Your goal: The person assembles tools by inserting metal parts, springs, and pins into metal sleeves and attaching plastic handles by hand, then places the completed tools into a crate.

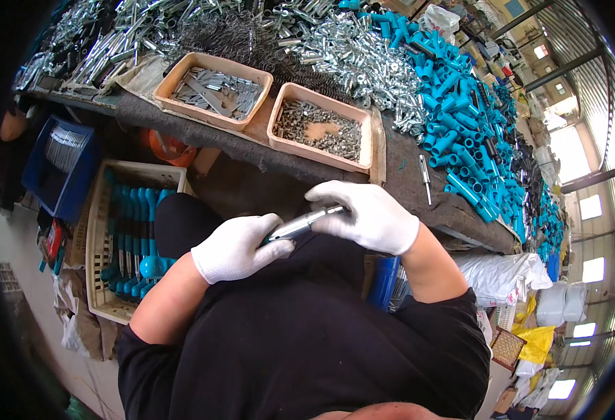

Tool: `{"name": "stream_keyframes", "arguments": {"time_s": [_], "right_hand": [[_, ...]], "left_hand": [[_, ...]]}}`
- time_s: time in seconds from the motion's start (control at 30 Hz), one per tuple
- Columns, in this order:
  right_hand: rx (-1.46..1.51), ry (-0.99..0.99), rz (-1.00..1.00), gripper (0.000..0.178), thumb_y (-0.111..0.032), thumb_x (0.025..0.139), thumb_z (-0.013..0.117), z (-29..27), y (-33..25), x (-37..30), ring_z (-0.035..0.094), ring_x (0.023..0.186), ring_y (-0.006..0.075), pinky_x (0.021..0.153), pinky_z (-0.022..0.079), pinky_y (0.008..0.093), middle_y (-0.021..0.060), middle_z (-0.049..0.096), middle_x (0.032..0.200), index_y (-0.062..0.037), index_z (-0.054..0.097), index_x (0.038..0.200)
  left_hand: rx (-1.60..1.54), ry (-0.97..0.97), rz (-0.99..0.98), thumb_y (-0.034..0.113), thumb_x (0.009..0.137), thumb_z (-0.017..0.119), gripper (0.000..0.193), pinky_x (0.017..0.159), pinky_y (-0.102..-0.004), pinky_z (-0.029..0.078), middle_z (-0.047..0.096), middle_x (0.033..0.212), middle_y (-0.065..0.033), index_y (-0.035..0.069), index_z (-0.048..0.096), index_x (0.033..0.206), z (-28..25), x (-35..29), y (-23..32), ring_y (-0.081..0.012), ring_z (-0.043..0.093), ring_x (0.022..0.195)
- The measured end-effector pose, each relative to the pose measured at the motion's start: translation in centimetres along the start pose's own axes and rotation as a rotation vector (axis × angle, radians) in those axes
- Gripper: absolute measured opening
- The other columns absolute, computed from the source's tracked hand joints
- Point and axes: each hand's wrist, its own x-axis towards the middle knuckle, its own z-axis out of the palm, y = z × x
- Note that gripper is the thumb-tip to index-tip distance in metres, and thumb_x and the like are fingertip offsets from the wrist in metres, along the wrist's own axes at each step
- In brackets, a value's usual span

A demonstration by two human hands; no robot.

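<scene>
A shiny metal cylinder (pixel 299 227) with a dark teal lower part lies slanted between my two white-gloved hands, in front of my body. My left hand (pixel 241 246) is closed round its lower left end. At the upper right, the thin tip of the same piece reaches the fingers of my right hand (pixel 372 218), which are curled about it. Exactly how the right fingertips grip is partly hidden. Just beyond the hands, on the bench edge, stand a tray of small metal pieces (pixel 353 148) and a tray of flat metal strips (pixel 211 88).
Heaps of chrome parts (pixel 363 66), dark springs (pixel 248 43) and teal tubes (pixel 461 115) cover the bench. One metal rod piece (pixel 425 178) lies apart at right. On my left are a cream crate (pixel 97 280) of teal-handled pieces and a blue bin (pixel 45 168).
</scene>
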Motion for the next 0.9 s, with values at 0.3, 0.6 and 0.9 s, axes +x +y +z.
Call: {"name": "stream_keyframes", "arguments": {"time_s": [0.3,0.6,0.9], "right_hand": [[-0.063,0.185,-0.393,0.022,-0.010,0.085,0.065,1.4,0.6,-0.2,0.065,0.074,0.0218,0.070,0.052,0.0316,0.0107,0.066,0.085,-0.0057,0.063,0.107],[0.113,0.005,0.019,0.015,-0.009,0.085,0.066,1.1,-0.4,-0.6,0.063,0.064,0.0166,0.061,0.051,0.0284,0.0094,0.065,0.083,-0.0014,0.065,0.098],[0.230,0.030,0.235,0.016,-0.003,0.085,0.065,1.7,-0.1,-0.2,0.059,0.058,0.0094,0.054,0.047,0.0239,0.0077,0.064,0.082,-0.0007,0.065,0.101]], "left_hand": [[-0.050,-0.029,-0.054,0.034,0.091,0.061,0.035,0.070,-0.0414,0.048,0.060,0.081,-0.0227,-0.001,0.057,0.097,-0.1,-0.4,-0.6,-0.0395,0.062,0.079],[-0.087,-0.040,0.055,0.043,0.092,0.056,0.044,0.070,-0.0447,0.047,0.061,0.078,-0.0227,0.000,0.058,0.099,0.5,-0.2,-2.0,-0.0408,0.061,0.078],[-0.137,-0.027,0.043,0.042,0.092,0.058,0.043,0.069,-0.0426,0.047,0.061,0.079,-0.0217,0.000,0.058,0.099,0.6,-0.3,-2.6,-0.0385,0.061,0.077]]}}
